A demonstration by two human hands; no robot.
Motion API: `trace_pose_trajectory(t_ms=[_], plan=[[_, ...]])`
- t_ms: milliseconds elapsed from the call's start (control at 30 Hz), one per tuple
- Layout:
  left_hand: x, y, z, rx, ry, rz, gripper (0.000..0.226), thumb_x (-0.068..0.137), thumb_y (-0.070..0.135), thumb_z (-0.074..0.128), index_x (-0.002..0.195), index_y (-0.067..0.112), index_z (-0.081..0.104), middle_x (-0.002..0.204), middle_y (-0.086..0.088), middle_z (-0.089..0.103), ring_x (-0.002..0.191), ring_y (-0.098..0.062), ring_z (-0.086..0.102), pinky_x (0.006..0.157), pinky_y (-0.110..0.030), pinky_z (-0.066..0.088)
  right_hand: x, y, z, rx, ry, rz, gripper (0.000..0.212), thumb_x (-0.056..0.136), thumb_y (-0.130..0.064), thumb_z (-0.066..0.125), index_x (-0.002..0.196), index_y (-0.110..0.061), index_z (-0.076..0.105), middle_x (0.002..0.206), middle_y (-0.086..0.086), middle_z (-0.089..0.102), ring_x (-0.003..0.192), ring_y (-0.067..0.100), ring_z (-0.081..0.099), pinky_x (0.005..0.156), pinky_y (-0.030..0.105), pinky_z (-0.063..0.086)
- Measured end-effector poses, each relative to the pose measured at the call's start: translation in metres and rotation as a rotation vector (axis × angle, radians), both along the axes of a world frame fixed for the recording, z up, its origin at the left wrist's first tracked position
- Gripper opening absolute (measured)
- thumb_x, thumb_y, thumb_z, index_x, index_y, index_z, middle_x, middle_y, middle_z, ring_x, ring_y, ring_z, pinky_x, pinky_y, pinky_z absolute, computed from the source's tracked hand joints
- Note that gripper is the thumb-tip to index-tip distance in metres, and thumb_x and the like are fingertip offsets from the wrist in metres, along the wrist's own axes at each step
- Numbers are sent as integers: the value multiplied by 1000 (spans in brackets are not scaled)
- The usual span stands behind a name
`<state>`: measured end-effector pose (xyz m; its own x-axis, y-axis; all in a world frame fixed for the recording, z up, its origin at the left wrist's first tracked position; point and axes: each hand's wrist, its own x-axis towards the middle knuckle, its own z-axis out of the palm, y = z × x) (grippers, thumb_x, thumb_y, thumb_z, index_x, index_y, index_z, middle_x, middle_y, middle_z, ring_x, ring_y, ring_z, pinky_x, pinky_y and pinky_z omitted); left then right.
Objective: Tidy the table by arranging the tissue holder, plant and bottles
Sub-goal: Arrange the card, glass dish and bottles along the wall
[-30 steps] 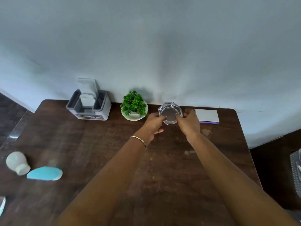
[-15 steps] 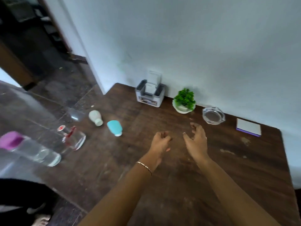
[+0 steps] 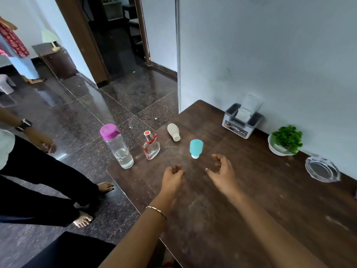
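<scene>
Both hands hover empty over the wooden surface [image 3: 260, 200]: the left hand [image 3: 172, 177] with its grip loosely curled, the right hand [image 3: 222, 172] with its grip spread apart. A teal bottle [image 3: 195, 147] lies just beyond at 12 o'clock, a white bottle [image 3: 173, 131], perfume bottle [image 3: 151, 146] and purple-capped bottle [image 3: 117, 147] toward 10 o'clock. The tissue holder [image 3: 242, 120] and plant [image 3: 286, 140] stand against the wall at 2 o'clock.

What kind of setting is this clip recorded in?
Most likely a room in a home: a wooden table against a plain wall, polished stone floor tiles, and a small cabinet with a lamp by a doorway.
</scene>
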<state>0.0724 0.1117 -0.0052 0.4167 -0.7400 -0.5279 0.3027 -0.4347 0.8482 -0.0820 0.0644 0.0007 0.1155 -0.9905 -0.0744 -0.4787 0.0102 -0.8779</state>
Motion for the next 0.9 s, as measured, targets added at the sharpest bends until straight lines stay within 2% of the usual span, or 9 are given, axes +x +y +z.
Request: trace_pose_trajectory(t_ms=[167, 300, 367, 433, 533, 633, 700, 767, 900], plan=[[36, -25, -1, -46, -123, 7, 26, 87, 4, 57, 111, 12, 55, 99, -4, 59, 81, -12, 55, 63, -20, 44, 32, -28, -4, -6, 19, -5, 71, 70, -10, 79, 132, -13, 45, 132, 5, 49, 117, 21, 53, 102, 43, 45], [58, -45, 7, -31, -310, 110, 27, 82, 2, 56, 102, 15, 44, 97, -9, 54, 75, -14, 52, 68, -26, 44, 49, -51, -7, -60, 92, -89, 90, 64, -21, 85, 140, -14, 37, 140, 8, 45, 128, 24, 47, 108, 45, 39], [69, -51, 10, 42, -428, 246, 29, 81, 8, 58, 105, 12, 41, 107, -14, 54, 94, -27, 55, 82, -37, 46, 57, -58, -6, -98, 128, -119, 95, 64, -23, 85, 142, -14, 33, 142, 9, 43, 131, 25, 44, 110, 44, 37], [78, -58, 8, 109, -502, 310, 39, 82, 11, 57, 115, 4, 39, 124, -18, 44, 116, -34, 44, 98, -43, 40, 68, -64, -7, -178, 157, -130, 95, 64, -25, 85, 142, -12, 33, 142, 10, 43, 132, 26, 42, 110, 43, 36], [88, -62, 2, 201, -554, 276, 49, 82, 12, 55, 125, 6, 31, 133, -17, 31, 125, -36, 30, 101, -45, 36, 81, -71, -10, -222, 200, -125, 93, 64, -30, 85, 140, -12, 35, 141, 9, 44, 130, 26, 43, 111, 40, 34], [95, -63, -10, 233, -560, 240, 59, 79, 11, 58, 129, 11, 27, 134, -17, 30, 127, -36, 30, 103, -47, 37, 89, -78, -17, -180, 202, -126, 85, 64, -30, 85, 136, -15, 41, 136, 7, 48, 126, 26, 46, 108, 41, 37], [93, -62, -16, 238, -554, 207, 62, 78, 12, 59, 130, 12, 25, 133, -16, 31, 126, -37, 31, 104, -49, 36, 89, -81, -20, -140, 188, -121, 77, 64, -26, 85, 130, -15, 46, 132, 6, 52, 121, 25, 49, 105, 36, 37], [87, -60, -19, 251, -556, 181, 59, 80, 10, 57, 130, 7, 26, 134, -17, 27, 125, -37, 28, 106, -47, 34, 88, -83, -22, -91, 180, -101, 68, 66, -23, 85, 124, -15, 51, 126, 3, 57, 115, 24, 53, 99, 32, 38], [75, -58, -23, 290, -508, 189, 54, 85, 12, 55, 128, 0, 25, 136, -19, 23, 128, -37, 25, 107, -44, 31, 83, -88, -24, -25, 174, -94, 45, 67, -16, 83, 106, -17, 61, 99, -6, 62, 94, 21, 61, 79, 22, 41]])
